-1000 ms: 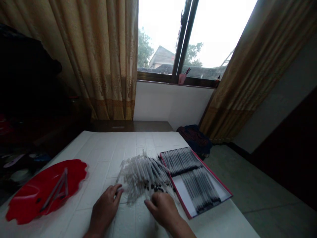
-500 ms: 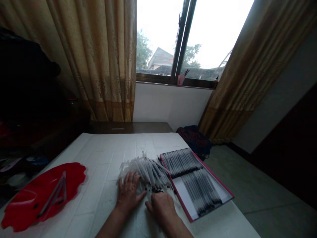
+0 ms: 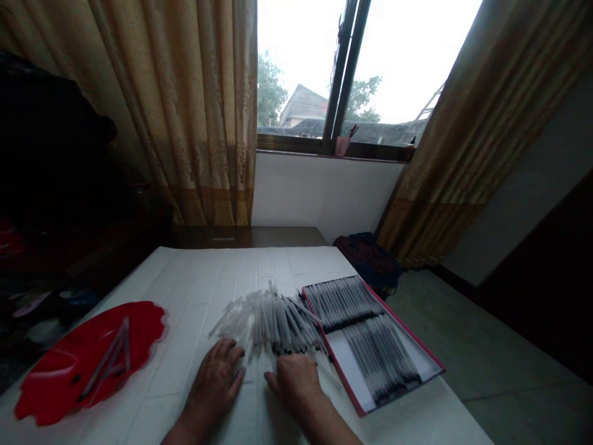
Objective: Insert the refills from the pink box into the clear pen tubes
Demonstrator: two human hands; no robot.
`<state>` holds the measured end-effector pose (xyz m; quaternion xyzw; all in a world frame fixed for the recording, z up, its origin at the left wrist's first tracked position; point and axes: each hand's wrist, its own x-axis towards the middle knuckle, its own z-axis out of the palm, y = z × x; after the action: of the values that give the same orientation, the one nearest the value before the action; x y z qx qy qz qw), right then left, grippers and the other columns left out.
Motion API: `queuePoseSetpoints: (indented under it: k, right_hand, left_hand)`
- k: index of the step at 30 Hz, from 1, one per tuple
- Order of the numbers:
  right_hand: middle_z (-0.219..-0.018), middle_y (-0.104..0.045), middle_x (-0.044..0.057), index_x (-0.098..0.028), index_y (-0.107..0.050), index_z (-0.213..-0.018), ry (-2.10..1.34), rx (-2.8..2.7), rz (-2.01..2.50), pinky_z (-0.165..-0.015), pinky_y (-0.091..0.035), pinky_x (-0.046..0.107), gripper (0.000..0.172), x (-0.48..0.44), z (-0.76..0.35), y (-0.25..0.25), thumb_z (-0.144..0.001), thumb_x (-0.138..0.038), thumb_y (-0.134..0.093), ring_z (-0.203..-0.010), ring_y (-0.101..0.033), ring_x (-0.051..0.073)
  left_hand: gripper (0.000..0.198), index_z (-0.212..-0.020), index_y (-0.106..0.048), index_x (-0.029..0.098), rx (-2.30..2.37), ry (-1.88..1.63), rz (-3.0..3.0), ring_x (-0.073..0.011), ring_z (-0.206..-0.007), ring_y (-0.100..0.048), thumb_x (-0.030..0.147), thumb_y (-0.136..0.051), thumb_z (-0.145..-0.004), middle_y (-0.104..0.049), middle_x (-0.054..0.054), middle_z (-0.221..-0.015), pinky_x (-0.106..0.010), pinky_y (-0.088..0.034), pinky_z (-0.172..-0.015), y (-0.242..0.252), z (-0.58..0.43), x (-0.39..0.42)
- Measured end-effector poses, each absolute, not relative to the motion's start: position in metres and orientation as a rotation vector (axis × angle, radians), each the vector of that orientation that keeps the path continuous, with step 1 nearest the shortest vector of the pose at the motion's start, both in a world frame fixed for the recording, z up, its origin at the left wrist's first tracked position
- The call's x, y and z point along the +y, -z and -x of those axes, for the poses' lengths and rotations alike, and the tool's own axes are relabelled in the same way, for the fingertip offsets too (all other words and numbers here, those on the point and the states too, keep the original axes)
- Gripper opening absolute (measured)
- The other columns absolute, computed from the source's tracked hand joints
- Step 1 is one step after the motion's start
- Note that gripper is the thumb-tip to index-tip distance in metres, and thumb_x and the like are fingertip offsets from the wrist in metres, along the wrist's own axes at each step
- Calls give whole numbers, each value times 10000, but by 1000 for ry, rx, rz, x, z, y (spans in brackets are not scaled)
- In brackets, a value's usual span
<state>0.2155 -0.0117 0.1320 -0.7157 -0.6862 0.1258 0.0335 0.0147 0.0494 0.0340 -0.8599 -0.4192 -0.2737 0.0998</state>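
Note:
A loose pile of clear pens with dark ends (image 3: 278, 318) lies fanned out in the middle of the white table (image 3: 194, 278). My right hand (image 3: 296, 377) is curled at the pile's near edge, knuckles up, thumb to the left; its fingertips are hidden, so what it grips cannot be made out. Just left of the pile my left hand (image 3: 215, 380) rests low over the table, fingers slightly bent and thumb apart, holding nothing visible. Right of the pile lies a shallow red-edged box (image 3: 354, 371) with similar pens in two rows, some pile pens leaning over its left edge.
A red scalloped plate (image 3: 46, 383) with a few clear pens on it sits at the left of the table. Dark cluttered items (image 3: 46, 327) lie beyond the left edge. Past the table are a window (image 3: 296, 86), curtains (image 3: 208, 111) and a dark cloth bundle (image 3: 370, 259).
My left hand has drawn back from the pile, toward me and left. Pens on the pile's left side are spread more. My right hand stays curled at the near edge.

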Motion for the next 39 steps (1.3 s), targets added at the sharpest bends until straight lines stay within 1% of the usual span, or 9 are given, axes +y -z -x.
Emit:
queuePoseSetpoints:
  k: [7, 10, 13, 18, 23, 27, 31, 34, 39]
  right_hand:
    - [-894, -774, 175, -115, -764, -889, -369, -2041, 2215, -726, -524, 357, 359, 5, -206, -135, -860, -412, -565, -866, -724, 310]
    - [-888, -777, 151, -146, -756, -887, -351, -2005, 2223, -718, -509, 328, 352, -1, -211, -134, -889, -414, -529, -863, -725, 286]
    - [-854, -780, 123, -189, -751, -828, -330, -1979, 2236, -678, -488, 288, 312, -20, -222, -132, -900, -378, -514, -832, -728, 259]
    - [-782, -779, 59, -234, -717, -738, -291, -1880, 2247, -596, -418, 239, 269, -58, -250, -131, -903, -313, -520, -772, -726, 218]
    - [-732, -770, 33, -237, -697, -722, -274, -1661, 2334, -548, -369, 231, 299, -78, -299, -143, -927, -305, -491, -699, -716, 181]
    - [-794, -772, 44, -238, -702, -828, -220, -1473, 2512, -575, -397, 250, 276, -88, -346, -152, -934, -296, -454, -772, -722, 212]
    - [-971, -753, 62, -245, -716, -953, -214, -1467, 2621, -674, -447, 281, 237, -94, -370, -147, -896, -251, -485, -897, -702, 232]
    - [-959, -740, 72, -234, -735, -891, -211, -1502, 2629, -705, -458, 304, 238, -93, -369, -141, -881, -254, -498, -911, -692, 243]
    - [-924, -745, 92, -212, -731, -831, -202, -1552, 2665, -701, -461, 306, 200, -86, -357, -138, -853, -265, -539, -895, -695, 247]
  left_hand:
    - [317, -1159, -603, 320, -1242, 846, 2472, -231, -1127, -574, 430, -503, -878, -606, -31, -1219, -394, -502, -926, -38, 4, 34]
    - [399, -1252, -552, 335, -1257, 852, 2460, -221, -1150, -567, 484, -475, -890, -569, -30, -1298, -380, -499, -921, -43, 4, 30]
    - [414, -1267, -542, 325, -1256, 871, 2440, -230, -1181, -553, 497, -446, -903, -577, -37, -1308, -412, -464, -956, -45, 7, 28]
    - [400, -1261, -530, 259, -1189, 980, 2423, -218, -1114, -605, 447, -388, -938, -644, -58, -1226, -415, -444, -975, -42, 20, 30]
    - [367, -1228, -536, 229, -1080, 1073, 2386, -219, -1000, -660, 396, -365, -950, -701, -60, -1085, -391, -494, -890, -42, 27, 36]
    - [337, -1201, -564, 229, -952, 1060, 2420, -221, -989, -665, 338, -391, -932, -705, -56, -1082, -410, -484, -914, -46, 24, 35]
    - [324, -1190, -591, 266, -821, 969, 2477, -214, -1035, -652, 298, -479, -887, -706, -26, -1102, -405, -480, -940, -50, 18, 29]
    - [328, -1194, -594, 297, -726, 919, 2501, -195, -1014, -661, 290, -498, -881, -716, -3, -1080, -377, -503, -916, -53, 15, 27]
    - [325, -1188, -601, 285, -761, 928, 2531, -197, -1011, -665, 289, -489, -883, -713, -11, -1093, -369, -535, -885, -52, 17, 29]
